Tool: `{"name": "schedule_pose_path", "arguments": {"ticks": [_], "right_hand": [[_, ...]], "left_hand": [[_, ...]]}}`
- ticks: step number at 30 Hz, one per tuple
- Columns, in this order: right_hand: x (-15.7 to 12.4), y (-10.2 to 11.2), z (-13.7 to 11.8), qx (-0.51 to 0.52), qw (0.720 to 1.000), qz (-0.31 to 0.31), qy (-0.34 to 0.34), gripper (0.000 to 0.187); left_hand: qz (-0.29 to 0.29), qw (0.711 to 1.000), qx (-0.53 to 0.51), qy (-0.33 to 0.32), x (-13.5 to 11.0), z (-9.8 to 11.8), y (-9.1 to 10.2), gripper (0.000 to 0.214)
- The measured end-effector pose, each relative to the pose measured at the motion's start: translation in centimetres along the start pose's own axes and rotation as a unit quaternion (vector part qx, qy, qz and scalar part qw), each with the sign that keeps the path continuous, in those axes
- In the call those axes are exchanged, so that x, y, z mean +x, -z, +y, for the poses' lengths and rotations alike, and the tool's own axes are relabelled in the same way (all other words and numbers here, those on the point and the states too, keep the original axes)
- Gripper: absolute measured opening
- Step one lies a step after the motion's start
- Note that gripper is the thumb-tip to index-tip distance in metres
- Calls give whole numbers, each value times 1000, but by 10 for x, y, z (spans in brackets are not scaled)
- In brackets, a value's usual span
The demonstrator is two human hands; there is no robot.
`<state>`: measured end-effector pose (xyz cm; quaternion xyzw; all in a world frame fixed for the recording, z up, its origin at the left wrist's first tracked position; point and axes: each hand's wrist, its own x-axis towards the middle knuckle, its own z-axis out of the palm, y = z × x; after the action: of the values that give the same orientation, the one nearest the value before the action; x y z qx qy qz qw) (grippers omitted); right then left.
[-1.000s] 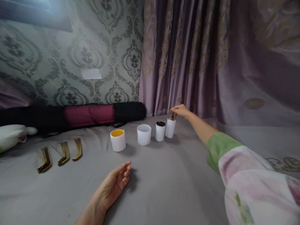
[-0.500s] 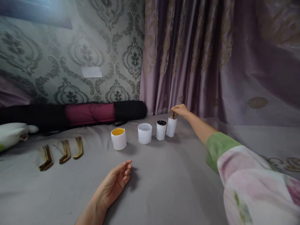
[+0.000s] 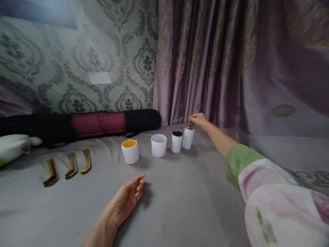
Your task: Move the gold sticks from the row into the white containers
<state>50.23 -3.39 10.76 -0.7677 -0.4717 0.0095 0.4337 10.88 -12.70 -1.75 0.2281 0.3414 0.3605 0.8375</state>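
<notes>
My right hand [image 3: 199, 119] reaches to the far right. Its fingertips are closed on a brown-gold bundle [image 3: 190, 124] at the mouth of a tall white container [image 3: 188, 139]. The bundle's lower end is hidden by the rim. Just left of it stand a white can with a dark, glossy rim [image 3: 177, 144], a wider white tub [image 3: 158, 148] and a white tub with a yellow inside [image 3: 131, 154]. My left hand [image 3: 128, 199], palm turned sideways and fingers loosely bent, hovers nearer to me with nothing in it.
Three bent, brown-gold bundles [image 3: 51, 175] lie at the left on the grey sheet [image 3: 180, 212]. A long black and maroon bag [image 3: 99, 123] runs along the patterned wall. A white plush toy [image 3: 14, 147] sits at the left edge. Purple curtains [image 3: 203, 61] hang behind the containers.
The view has shifted very slightly. My right hand still grips the bundle at the tall container's mouth, and the left hand stays in place.
</notes>
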Motion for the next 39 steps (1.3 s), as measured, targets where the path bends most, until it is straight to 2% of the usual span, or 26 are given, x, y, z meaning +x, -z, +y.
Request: {"name": "schedule_pose_path", "arguments": {"ticks": [14,26,33,39], "right_hand": [[8,-4,6,20,1000,10,-2,25],[-6,13,-16,40,997,61,3,26],[-17,18,-27,93,990,101,42,24],[-42,15,-48,205,968,123,74,19]], "left_hand": [[-9,1000,-3,1,2,0,2,19],[-8,1000,1,-6,0,1,2,19],[-5,1000,-5,-3,-2,2,-1,16],[-26,999,-21,0,-1,3,-2,14]]}}
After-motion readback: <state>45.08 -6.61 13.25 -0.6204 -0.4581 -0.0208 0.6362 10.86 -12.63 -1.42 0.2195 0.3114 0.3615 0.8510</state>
